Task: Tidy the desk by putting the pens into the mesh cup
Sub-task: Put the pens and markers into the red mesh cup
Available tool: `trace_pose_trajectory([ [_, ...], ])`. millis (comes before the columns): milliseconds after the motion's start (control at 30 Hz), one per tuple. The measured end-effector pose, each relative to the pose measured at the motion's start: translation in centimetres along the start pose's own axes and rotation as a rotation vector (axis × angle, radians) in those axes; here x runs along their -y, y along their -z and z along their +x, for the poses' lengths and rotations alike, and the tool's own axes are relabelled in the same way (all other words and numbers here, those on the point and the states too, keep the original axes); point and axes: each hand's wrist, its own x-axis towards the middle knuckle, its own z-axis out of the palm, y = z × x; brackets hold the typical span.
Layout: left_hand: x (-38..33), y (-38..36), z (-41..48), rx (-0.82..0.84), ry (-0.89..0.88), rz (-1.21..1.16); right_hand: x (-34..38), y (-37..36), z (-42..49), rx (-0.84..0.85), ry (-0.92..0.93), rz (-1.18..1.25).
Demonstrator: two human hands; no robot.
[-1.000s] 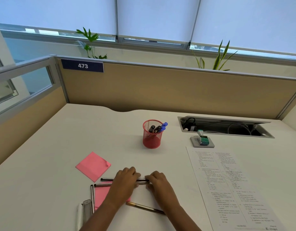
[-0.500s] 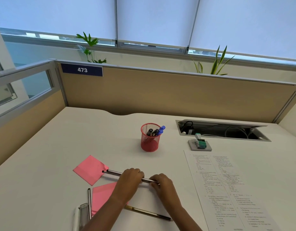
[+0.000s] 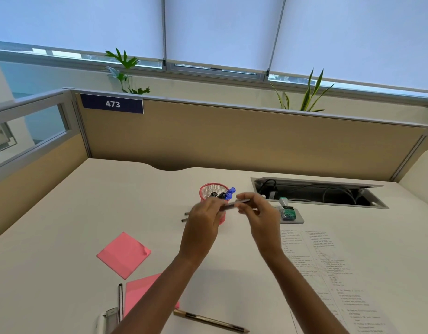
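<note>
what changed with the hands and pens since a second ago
Both hands, left hand and right hand, lifted the held pens off the desk and carried them forward to the mesh cup. The pink notes, gold pen and printed sheet stayed put.

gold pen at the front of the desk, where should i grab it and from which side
Pinch the gold pen at mid-barrel, fingers coming straight down from above. It lies flat and slightly slanted on the desk, apart from the pink notes, with both long sides open.
</note>
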Motion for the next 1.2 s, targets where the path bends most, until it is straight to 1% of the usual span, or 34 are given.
trace_pose_trajectory([
  [67, 1.0, -0.6, 0.0, -0.087, -0.069, 0.196, 0.9, 0.7, 1.7, -0.052, 0.081, -0.047],
  [133, 2.3, -1.0, -0.8, -0.102, -0.035, 0.288, 1.9, 1.7, 3.4, -0.126, 0.176, -0.096],
  [200, 3.5, -1.5, -2.1, -0.057, 0.027, 0.349, 2.7, 2.6, 4.8, -0.192, 0.288, -0.188],
  [267, 4.6, -2.0, -3.6, 0.034, 0.072, 0.411, 3.1, 3.1, 6.0, -0.224, 0.392, -0.312],
  [333, 5.7, -2.6, -5.1, 0.103, 0.109, 0.433, 2.7, 3.0, 7.0, -0.195, 0.451, -0.416],
  [400, 7.2, -3.4, -6.2, 0.125, 0.108, 0.459, 1.8, 2.4, 7.8, -0.114, 0.462, -0.478],
  [433, 7.9, -3.8, -6.7, 0.133, 0.118, 0.479, 1.2, 1.9, 8.0, -0.067, 0.463, -0.498],
  [467, 8.6, -4.2, -7.1, 0.178, 0.146, 0.47, 0.7, 1.4, 8.1, -0.018, 0.461, -0.512],
  [567, 9.3, -4.7, -7.7, 0.394, 0.28, 0.429, -1.1, 0.0, 8.0, 0.133, 0.418, -0.589],
  [633, 9.4, -4.9, -8.2, 0.46, 0.271, 0.421, -2.3, -0.7, 7.9, 0.23, 0.401, -0.659],
  [700, 9.4, -5.1, -8.3, 0.493, 0.252, 0.429, -3.2, -1.3, 7.8, 0.285, 0.36, -0.692],
  [833, 9.7, -5.3, -8.4, 0.531, 0.306, 0.446, -4.1, -2.1, 7.3, 0.285, 0.275, -0.679],
  [933, 10.0, -5.4, -8.2, 0.512, 0.324, 0.457, -4.2, -2.5, 6.5, 0.241, 0.25, -0.647],
  [1000, 9.9, -5.3, -8.2, 0.567, 0.316, 0.442, -4.5, -2.7, 5.6, 0.197, 0.24, -0.625],
  [1100, 9.8, -5.2, -8.2, 0.603, 0.302, 0.472, -4.9, -2.8, 3.0, 0.121, 0.168, -0.536],
  [1200, 8.9, -4.7, -7.6, 0.606, 0.337, 0.512, -5.8, -3.2, -1.0, 0.138, 0.064, -0.483],
])
